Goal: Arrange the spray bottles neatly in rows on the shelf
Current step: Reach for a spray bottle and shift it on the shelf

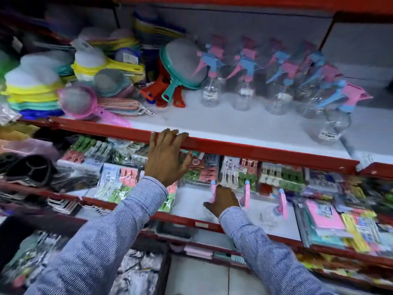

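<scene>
The spray bottles (274, 81) stand on the upper shelf (212, 122), in the upper right of the frame. They are clear, with pink and blue tops. They stand in loose rows running toward the back wall. One bottle (336, 120) stands nearer the front edge at the far right, with a white sticker on it.

Three more clear bottles lie on their sides on the lower shelf (191, 201), in the middle right of the frame. The first lying bottle (213, 193) has a pink trigger. The right hand (223, 201) is on it, with the fingers curled around the bottle near its neck. It is too blurry to tell how tight the hold is. A second lying bottle (246, 196) is just beside the hand, and a third (276, 209) lies farther to the right.

The left hand (167, 156) is in the middle of the frame. Its fingers are bent over the red front edge (255, 149) of the upper shelf, and it holds nothing else. Both arms wear blue striped sleeves (127, 220).

To the left of the standing bottles is a teal strainer (182, 64). More strainers (78, 99) and piles of colored plastic things (32, 88) fill the upper left. Packets of clips (240, 173) lie at the back of the lower shelf.
</scene>
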Tool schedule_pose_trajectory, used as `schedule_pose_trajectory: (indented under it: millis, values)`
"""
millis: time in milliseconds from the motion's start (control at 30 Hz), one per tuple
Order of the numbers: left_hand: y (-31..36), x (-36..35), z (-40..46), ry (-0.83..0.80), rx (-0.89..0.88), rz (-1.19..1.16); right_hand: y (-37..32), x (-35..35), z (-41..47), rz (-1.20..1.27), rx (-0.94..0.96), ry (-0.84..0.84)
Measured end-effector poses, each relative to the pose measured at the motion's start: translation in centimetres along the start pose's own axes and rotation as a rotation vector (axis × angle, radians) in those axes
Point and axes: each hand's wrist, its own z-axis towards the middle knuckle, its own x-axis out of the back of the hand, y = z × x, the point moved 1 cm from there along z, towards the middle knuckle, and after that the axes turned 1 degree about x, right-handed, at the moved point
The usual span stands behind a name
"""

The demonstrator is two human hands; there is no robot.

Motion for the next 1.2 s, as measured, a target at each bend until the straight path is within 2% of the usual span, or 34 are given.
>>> schedule_pose_trajectory:
  millis: [167, 300, 433, 600, 700, 833, 1100, 1200]
  values:
    - [0.1, -0.1, -0.1, 0.014, 0.009, -0.039, -0.7, 0.0, 0.2, 0.029, -0.006, 0.059]
    - [0.0, 0.1, -0.1, 0.019, 0.010, -0.068, -1.7, 2.8, -1.6, 0.030, 0.046, 0.108]
    - [0.0, 0.6, 0.2, 0.018, 0.008, -0.065, -3.5, 9.1, -5.9, 0.073, 0.186, 0.175]
    - [-0.2, 0.8, 1.0, 0.030, 0.008, -0.062, -6.0, 18.9, -10.5, 0.192, 0.326, 0.426]
    - [-0.2, 1.0, 1.3, 0.048, 0.005, -0.068, -7.4, 23.8, -10.3, 0.270, 0.357, 0.542]
    - [0.0, 1.3, 1.5, 0.051, 0.022, -0.079, -9.3, 28.1, -7.1, 0.247, 0.347, 0.611]
    - [0.2, 1.2, 1.5, 0.066, 0.051, -0.096, -11.1, 27.5, 2.2, 0.133, 0.273, 0.492]
    - [0.1, 1.0, 1.5, 0.061, 0.064, -0.090, -11.3, 27.0, 4.1, 0.195, 0.260, 0.459]
